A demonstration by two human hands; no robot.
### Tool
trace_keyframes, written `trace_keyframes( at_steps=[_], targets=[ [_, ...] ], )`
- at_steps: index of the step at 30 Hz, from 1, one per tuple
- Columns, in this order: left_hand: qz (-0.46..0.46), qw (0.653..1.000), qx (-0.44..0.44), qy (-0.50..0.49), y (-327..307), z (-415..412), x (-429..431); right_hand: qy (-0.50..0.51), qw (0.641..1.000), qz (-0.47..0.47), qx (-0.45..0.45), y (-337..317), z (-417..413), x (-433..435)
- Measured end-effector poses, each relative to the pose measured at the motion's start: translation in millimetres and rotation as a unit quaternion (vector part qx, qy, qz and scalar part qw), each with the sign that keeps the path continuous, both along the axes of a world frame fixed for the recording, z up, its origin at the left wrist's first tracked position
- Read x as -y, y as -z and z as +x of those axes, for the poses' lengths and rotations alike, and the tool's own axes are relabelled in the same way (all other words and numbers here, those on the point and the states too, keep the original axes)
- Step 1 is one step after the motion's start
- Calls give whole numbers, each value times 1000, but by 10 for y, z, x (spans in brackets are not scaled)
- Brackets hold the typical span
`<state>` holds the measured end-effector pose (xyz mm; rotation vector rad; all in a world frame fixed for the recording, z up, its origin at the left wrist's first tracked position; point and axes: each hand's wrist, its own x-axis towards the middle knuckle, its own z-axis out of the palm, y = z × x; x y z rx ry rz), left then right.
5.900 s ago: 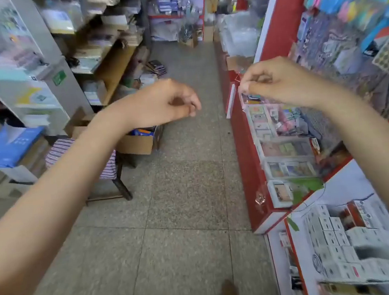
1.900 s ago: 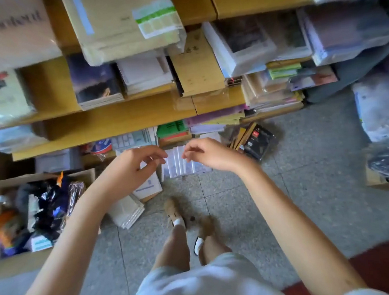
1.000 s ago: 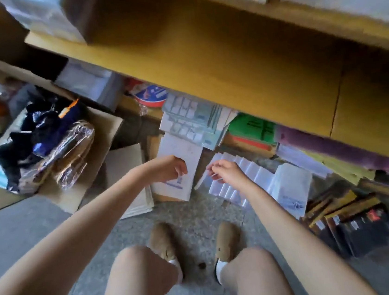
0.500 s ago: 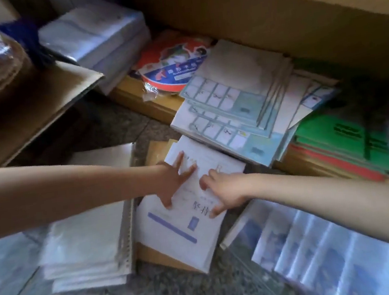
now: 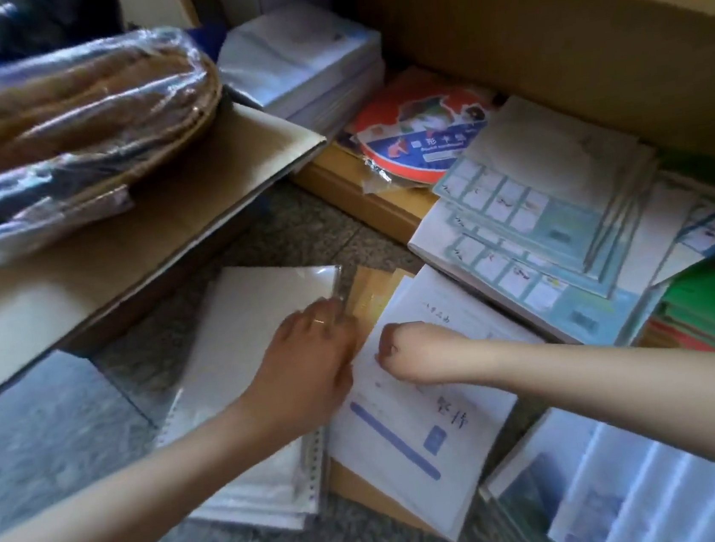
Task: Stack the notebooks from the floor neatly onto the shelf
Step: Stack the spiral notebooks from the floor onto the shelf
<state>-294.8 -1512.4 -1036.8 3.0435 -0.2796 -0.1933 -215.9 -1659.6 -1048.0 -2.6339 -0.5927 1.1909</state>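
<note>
On the floor, the top notebook still lay on its pile. The left hand had slid off the cover to its edge, grip open. The right hand had curled there, its hold unclear, so a lift seemed near.

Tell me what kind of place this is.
Likely a stationery shop's stock area: stacked exercise books, wrapped paper packs, and a wooden shelf loaded with grid practice books.

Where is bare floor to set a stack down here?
Bare grey floor lies lower left, between the cardboard flap and the loose-leaf stack, and a narrower strip runs along the bottom below the blue-striped notebook. Right of that, grid workbooks and sleeved packs crowd the space.
</note>
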Motion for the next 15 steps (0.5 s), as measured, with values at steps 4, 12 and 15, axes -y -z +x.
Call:
trace_keyframes(
  at_steps=[4,12,15],
  targets=[
    [-95,986,-24,-138,92,-166,-399,276,921,157,-227,-20,-101,-378],
    [-106,973,-108,-176,521,-470,-354,319,907,251,-110,305,-466,-517],
    [-126,962,-106,-216,522,-486,-337,299,905,291,-86,353,-527,-466]
  ],
)
